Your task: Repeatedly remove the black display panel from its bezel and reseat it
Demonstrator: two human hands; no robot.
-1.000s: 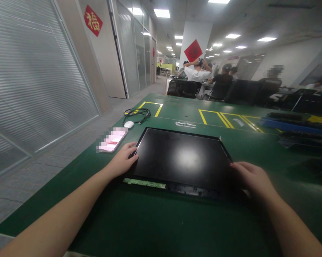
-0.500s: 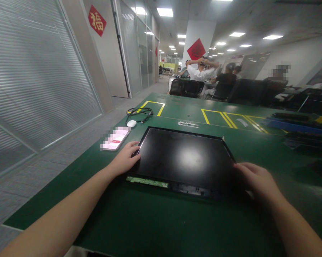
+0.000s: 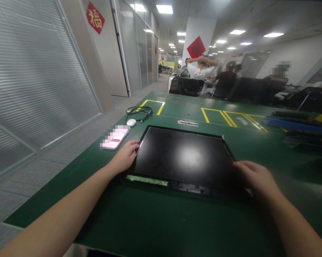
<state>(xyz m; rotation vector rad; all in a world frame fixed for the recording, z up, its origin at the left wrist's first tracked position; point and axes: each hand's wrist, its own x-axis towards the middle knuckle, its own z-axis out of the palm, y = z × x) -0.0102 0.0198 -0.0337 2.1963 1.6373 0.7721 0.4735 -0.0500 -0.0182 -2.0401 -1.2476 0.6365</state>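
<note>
A black display panel (image 3: 183,157) lies flat on the green table (image 3: 155,221), with a green circuit strip (image 3: 146,180) along its near edge. My left hand (image 3: 124,157) grips the panel's left edge, fingers curled around it. On the opposite side, my right hand (image 3: 254,178) is curled over the panel's right edge near the front corner.
A phone (image 3: 114,138), a white mouse (image 3: 131,122) and a coiled black cable (image 3: 138,112) lie at the left. Yellow tape boxes (image 3: 222,116) mark the far table. Dark trays (image 3: 297,125) are stacked at the right. People sit at chairs beyond the table.
Both hands have stayed on the panel's edges. Only the view has shifted slightly; the panel has not visibly moved on the table.
</note>
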